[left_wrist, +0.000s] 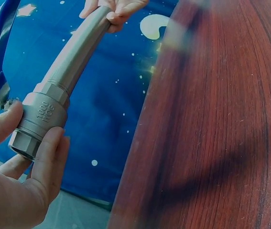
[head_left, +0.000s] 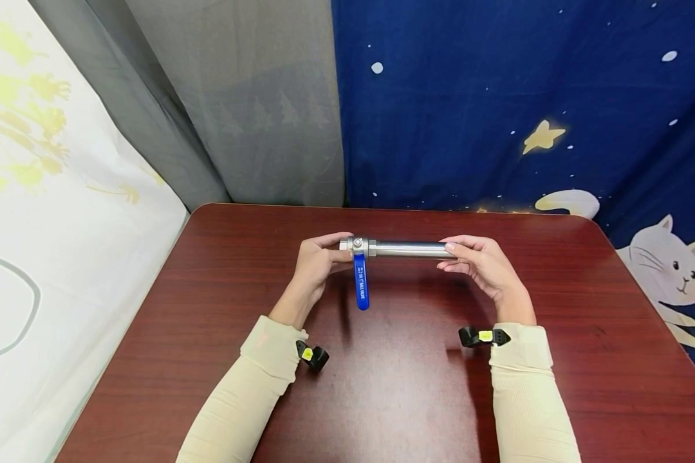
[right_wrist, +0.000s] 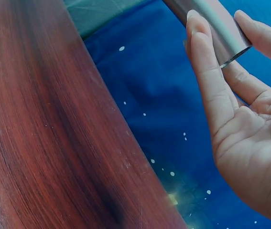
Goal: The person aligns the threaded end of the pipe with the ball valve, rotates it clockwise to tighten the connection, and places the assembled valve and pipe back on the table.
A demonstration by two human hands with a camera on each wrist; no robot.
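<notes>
A steel ball valve (head_left: 359, 245) with a blue lever handle (head_left: 361, 283) is joined to a straight steel pipe (head_left: 411, 249), held level above the table. My left hand (head_left: 317, 260) grips the valve body at its free end, thumb and fingers on opposite sides. In the left wrist view, raised lettering shows on the valve body (left_wrist: 43, 112) and the lever angles upward. At the pipe's other end, my right hand (head_left: 486, 263) pinches it between thumb and fingers. The pipe's open end (right_wrist: 235, 56) shows in the right wrist view.
The reddish-brown wooden table (head_left: 394, 386) lies beneath both hands, its far edge just beyond them. A blue curtain (head_left: 469, 96) with stars and a cat hangs behind, beside a grey curtain (head_left: 266, 96). White patterned cloth (head_left: 46, 257) borders the left side.
</notes>
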